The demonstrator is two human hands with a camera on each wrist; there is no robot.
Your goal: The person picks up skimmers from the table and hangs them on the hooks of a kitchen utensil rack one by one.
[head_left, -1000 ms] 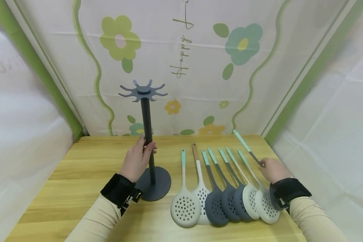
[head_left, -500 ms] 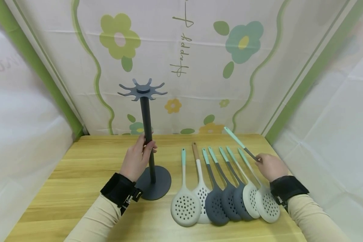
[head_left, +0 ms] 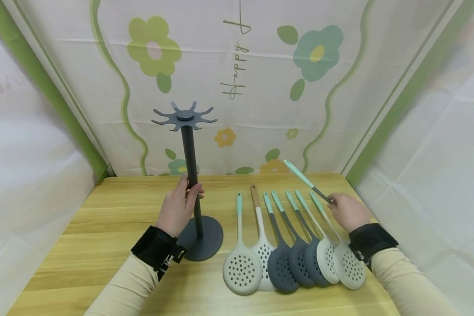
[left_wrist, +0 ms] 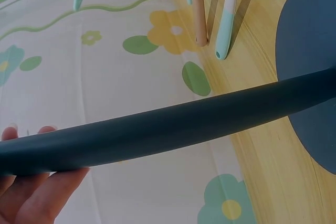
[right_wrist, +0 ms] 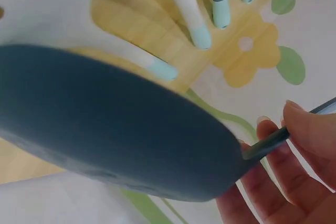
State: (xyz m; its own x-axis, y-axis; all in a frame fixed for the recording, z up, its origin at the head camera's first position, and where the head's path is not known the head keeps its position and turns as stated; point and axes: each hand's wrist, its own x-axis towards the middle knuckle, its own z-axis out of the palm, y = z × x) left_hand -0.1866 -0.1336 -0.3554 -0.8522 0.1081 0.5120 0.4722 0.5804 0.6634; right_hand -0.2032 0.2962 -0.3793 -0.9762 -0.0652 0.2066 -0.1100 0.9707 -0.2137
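Observation:
A dark grey utensil stand [head_left: 190,153] with a round base and a ring of hooks stands upright at centre left. My left hand [head_left: 175,210] grips its pole from the left; in the left wrist view the fingers [left_wrist: 52,192] reach around the pole [left_wrist: 157,132]. My right hand [head_left: 349,212] pinches the thin dark shaft of a dark grey kitchen utensil with a mint handle end [head_left: 300,173]. Its broad rounded head [right_wrist: 115,124] fills much of the right wrist view, with no holes plainly showing. In the head view that head is hidden behind the wrist.
Several skimmers [head_left: 242,270] in white and dark grey lie side by side on the wooden table [head_left: 102,228], some overlapping. Most have mint handle ends; one white skimmer has a wood-brown handle [head_left: 254,197]. Flower-printed cloth [head_left: 256,131] stands behind the table.
My right hand has moved left and slightly away from me, carrying the dark grey utensil. Its mint end has swung left and up. The left hand and the stand stay in place.

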